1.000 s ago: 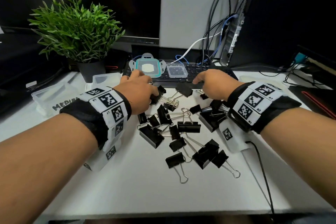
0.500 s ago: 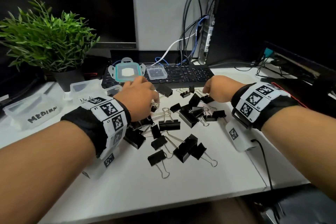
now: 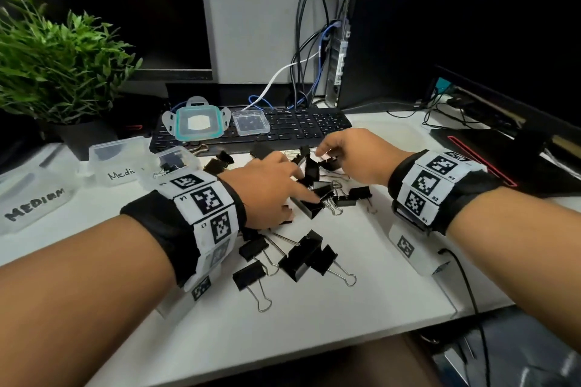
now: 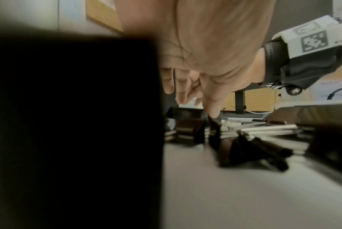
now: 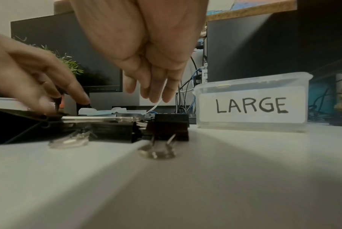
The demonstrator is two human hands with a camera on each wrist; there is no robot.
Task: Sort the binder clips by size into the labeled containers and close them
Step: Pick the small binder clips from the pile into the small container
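A white, smooth-topped bench [image 3: 314, 324] carries a black keyboard [image 3: 292, 129] along its far edge. Behind it stand a dark monitor [image 3: 125, 9], a pale grey partition wall [image 3: 251, 25] and a black computer tower [image 3: 393, 25] trailing cables [image 3: 301, 72]. A green leafy potted plant [image 3: 56, 72] sits at the far left corner.

Both forearms reach forward, wrists low. Left hand [image 3: 267, 188] palm-down, fingers [image 3: 303, 195] stretched out to its right, straight. Right hand [image 3: 355, 157] palm-down just beyond it, fingers [image 5: 158, 88] hanging loose, lightly bent, gripping nothing. Hands close, not touching.
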